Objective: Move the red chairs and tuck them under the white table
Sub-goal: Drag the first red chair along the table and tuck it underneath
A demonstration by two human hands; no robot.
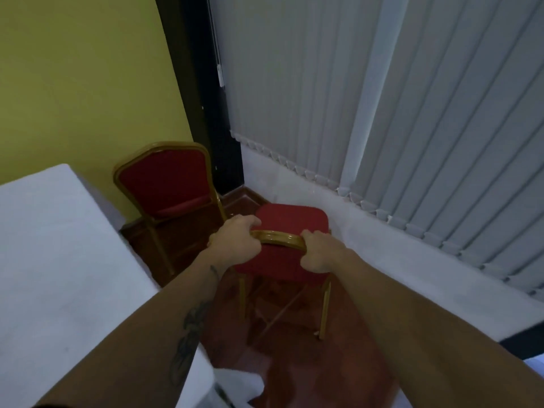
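A red chair [294,219] with a gold frame stands on the floor in front of me, its back toward me. My left hand [235,240] grips the left end of its gold top rail. My right hand [321,254] grips the right end of the same rail. A second red chair [164,181] stands further back against the yellow wall, facing me, beside the corner of the white table [59,245]. The table fills the left of the view, covered in white cloth.
Grey vertical blinds [412,113] and a low white ledge [412,260] run along the right. A dark pillar [212,113] stands in the corner. The reddish wooden floor [294,363] forms a narrow aisle between table and ledge.
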